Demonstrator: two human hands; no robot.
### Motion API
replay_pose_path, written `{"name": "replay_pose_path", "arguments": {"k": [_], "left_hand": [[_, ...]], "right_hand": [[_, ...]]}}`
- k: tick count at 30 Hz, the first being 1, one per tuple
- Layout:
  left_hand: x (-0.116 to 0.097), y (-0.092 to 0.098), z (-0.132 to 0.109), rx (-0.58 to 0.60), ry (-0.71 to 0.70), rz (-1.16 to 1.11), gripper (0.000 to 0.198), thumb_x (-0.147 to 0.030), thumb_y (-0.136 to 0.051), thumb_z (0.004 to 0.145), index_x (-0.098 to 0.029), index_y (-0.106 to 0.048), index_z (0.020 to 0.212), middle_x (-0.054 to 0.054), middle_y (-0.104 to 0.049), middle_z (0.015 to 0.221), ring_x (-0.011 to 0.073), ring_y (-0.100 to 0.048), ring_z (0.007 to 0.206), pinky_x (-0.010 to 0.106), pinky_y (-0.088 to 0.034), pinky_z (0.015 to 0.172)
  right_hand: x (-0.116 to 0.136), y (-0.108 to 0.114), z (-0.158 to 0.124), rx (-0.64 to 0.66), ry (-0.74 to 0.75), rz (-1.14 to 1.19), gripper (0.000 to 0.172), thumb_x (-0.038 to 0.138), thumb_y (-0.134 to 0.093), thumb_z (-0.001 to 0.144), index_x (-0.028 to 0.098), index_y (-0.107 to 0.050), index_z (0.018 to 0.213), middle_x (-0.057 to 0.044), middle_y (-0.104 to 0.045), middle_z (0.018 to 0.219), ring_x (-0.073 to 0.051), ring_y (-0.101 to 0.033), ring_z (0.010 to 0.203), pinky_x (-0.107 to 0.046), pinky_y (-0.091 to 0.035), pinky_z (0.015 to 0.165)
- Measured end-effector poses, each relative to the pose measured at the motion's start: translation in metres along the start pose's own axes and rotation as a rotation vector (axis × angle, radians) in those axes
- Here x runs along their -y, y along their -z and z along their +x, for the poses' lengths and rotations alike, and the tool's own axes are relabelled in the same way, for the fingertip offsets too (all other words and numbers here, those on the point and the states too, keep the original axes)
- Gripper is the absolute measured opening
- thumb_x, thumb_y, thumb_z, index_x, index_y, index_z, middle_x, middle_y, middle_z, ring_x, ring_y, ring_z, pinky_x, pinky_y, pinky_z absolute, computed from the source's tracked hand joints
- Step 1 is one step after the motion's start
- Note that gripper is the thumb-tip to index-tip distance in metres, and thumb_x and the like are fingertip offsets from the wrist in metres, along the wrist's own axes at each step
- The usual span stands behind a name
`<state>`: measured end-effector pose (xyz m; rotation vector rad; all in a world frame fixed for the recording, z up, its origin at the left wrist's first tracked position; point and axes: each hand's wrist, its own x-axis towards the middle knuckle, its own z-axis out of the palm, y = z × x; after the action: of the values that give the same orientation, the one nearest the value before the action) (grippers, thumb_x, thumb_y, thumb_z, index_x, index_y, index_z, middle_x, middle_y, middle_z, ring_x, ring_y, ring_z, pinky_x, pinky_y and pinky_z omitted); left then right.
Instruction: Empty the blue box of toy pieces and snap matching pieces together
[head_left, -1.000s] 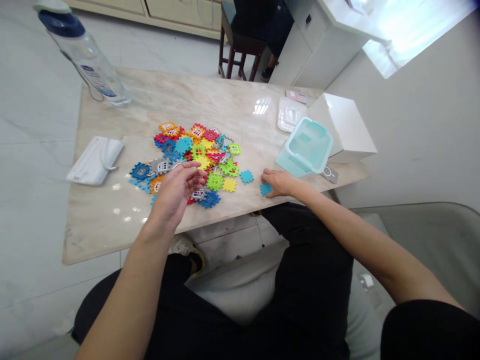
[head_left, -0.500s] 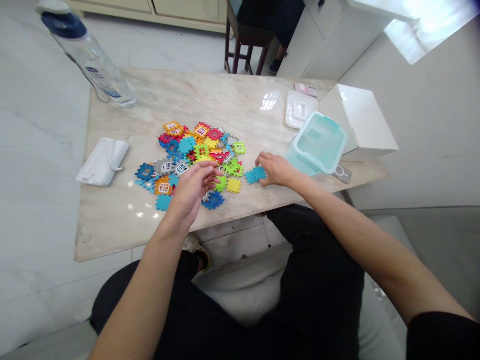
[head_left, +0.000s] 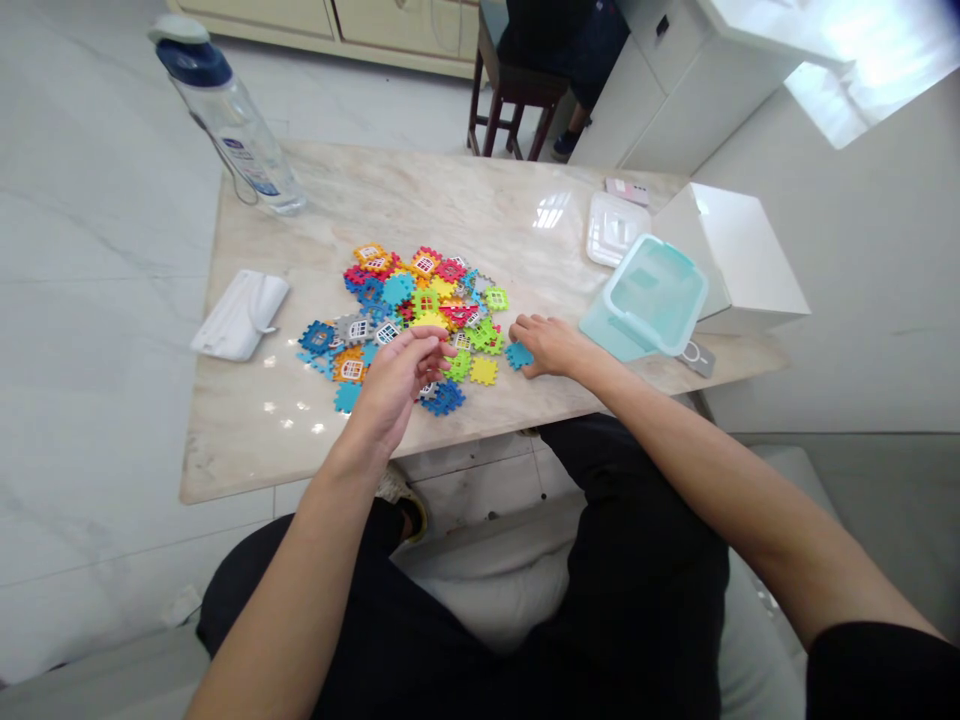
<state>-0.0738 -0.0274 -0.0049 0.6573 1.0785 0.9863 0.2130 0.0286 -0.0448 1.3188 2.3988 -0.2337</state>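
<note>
A pile of colourful interlocking plastic tiles (head_left: 424,295) lies in the middle of a marble table (head_left: 450,205). My left hand (head_left: 397,378) hovers over the pile's near edge, its fingers curled and its fingertips drawn together above green and yellow tiles; I cannot make out whether anything is in them. Just right of the pile, my right hand (head_left: 549,345) rests on the table. Its fingers press on a single teal tile (head_left: 517,356).
A teal plastic container (head_left: 652,295) lies tilted at the right, with a white lid (head_left: 615,228), a white box (head_left: 742,255) and a pink item (head_left: 628,190) nearby. A water bottle (head_left: 240,140) stands far left, a white pouch (head_left: 240,315) near it. A wooden chair (head_left: 517,95) stands beyond the table.
My right hand has slid the teal tile left along the table towards the pile. My left hand has stayed over the pile's near edge. The camera view has shifted.
</note>
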Motion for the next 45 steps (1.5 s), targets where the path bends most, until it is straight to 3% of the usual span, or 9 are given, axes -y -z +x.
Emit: {"name": "replay_pose_path", "arguments": {"k": [29, 42, 45], "left_hand": [[-0.003, -0.002, 0.002, 0.000, -0.018, -0.001, 0.024, -0.032, -0.081, 0.081, -0.019, -0.075, 0.101, 0.005, -0.078, 0.090, 0.0145, -0.068, 0.074, 0.026, -0.053, 0.070], [-0.002, -0.001, 0.005, -0.004, -0.013, 0.013, 0.024, -0.031, -0.081, 0.082, -0.019, -0.074, 0.101, 0.005, -0.079, 0.090, 0.0147, -0.069, 0.075, 0.025, -0.054, 0.071], [0.000, 0.000, 0.005, -0.003, -0.037, 0.016, 0.025, -0.033, -0.082, 0.081, -0.019, -0.074, 0.100, 0.005, -0.078, 0.090, 0.0147, -0.069, 0.075, 0.025, -0.053, 0.071]], "right_hand": [[-0.002, -0.011, 0.001, -0.019, 0.003, 0.103, 0.057, 0.034, -0.084, 0.090, 0.020, -0.059, 0.140, -0.016, -0.062, 0.140, -0.035, -0.064, 0.126, -0.041, -0.054, 0.097], [0.002, -0.013, 0.003, 0.000, 0.005, 0.045, 0.050, 0.033, -0.086, 0.088, 0.015, -0.064, 0.130, -0.021, -0.064, 0.138, -0.037, -0.062, 0.123, -0.043, -0.053, 0.099], [0.003, -0.002, 0.000, -0.037, -0.032, 0.072, 0.048, 0.031, -0.085, 0.088, 0.016, -0.065, 0.128, -0.020, -0.066, 0.136, -0.037, -0.061, 0.125, -0.044, -0.052, 0.104]]}}
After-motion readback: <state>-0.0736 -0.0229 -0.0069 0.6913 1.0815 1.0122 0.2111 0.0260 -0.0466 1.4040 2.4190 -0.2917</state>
